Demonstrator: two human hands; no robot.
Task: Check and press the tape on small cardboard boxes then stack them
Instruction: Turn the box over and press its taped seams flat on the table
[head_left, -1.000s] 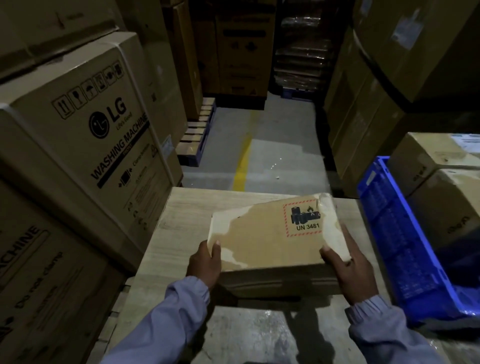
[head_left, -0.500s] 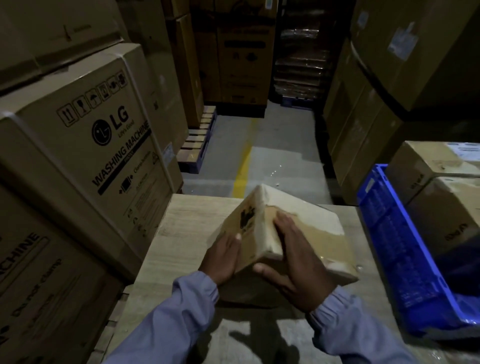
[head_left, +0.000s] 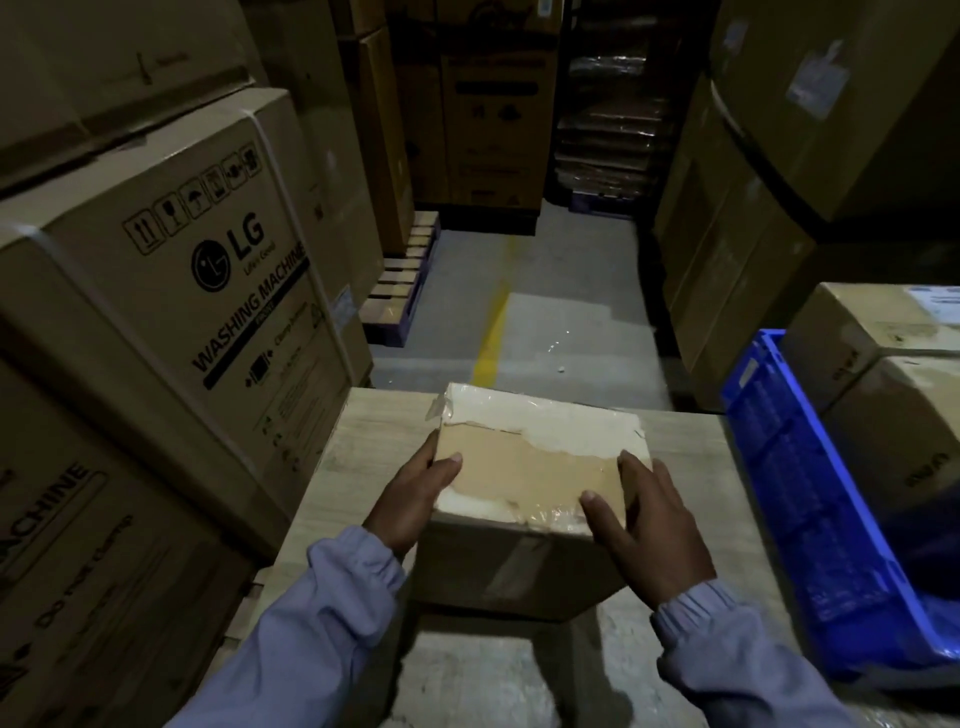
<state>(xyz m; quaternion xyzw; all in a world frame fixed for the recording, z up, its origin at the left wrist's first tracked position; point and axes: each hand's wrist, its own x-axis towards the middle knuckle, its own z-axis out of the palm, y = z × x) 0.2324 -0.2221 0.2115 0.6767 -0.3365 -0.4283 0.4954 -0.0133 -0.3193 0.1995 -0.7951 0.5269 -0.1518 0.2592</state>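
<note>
A small cardboard box (head_left: 530, 467) rests on a pale wooden table (head_left: 363, 441) in front of me. Its top face is covered with clear tape and torn white paper along the far edge. My left hand (head_left: 415, 499) grips the box's left side, thumb on the top face. On the right side my right hand (head_left: 649, 525) holds the box, with the thumb on the near top edge and fingers over the right corner. The label with the red hatched border is out of sight.
Large washing machine cartons (head_left: 171, 322) are stacked close on the left. A blue plastic crate (head_left: 800, 493) stands at the table's right, with brown boxes (head_left: 883, 374) behind it. Beyond the table a grey floor aisle with a yellow line (head_left: 491, 332) runs between tall cartons.
The box was turned over in both hands: the labelled face went from on top to the left side to out of sight. It now sits flat with another taped face up.
</note>
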